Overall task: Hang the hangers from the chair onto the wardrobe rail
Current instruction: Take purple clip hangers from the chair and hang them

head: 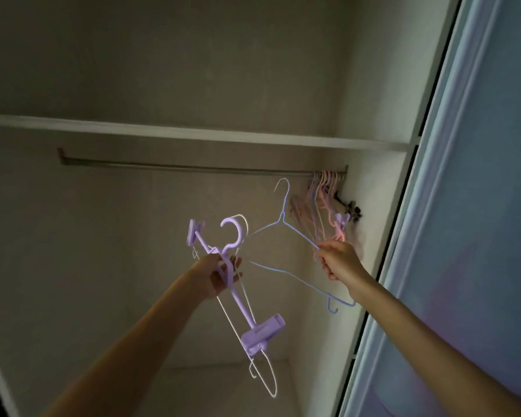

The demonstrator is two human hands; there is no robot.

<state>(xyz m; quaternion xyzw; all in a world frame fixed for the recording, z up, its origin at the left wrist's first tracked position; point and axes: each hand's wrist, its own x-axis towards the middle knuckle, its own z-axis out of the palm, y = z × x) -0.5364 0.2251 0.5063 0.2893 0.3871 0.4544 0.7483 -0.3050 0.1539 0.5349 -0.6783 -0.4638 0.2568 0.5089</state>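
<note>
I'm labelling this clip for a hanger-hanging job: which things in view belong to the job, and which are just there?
Part of the job:
- blue wire hanger, gripped by the right hand
- purple clip hanger and white wire hanger, gripped by the left hand
- wardrobe rail
- pink hangers already on the rail

Just there:
- shelf
- sliding door

Dim, grainy wardrobe interior [193,70]; bluish daylight at right; wide-angle edge distortion.

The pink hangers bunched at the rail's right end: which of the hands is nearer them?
Right. The right hand is just below the pink hangers, holding a blue wire hanger. The left hand is farther left and lower, gripping a purple clip hanger.
</note>
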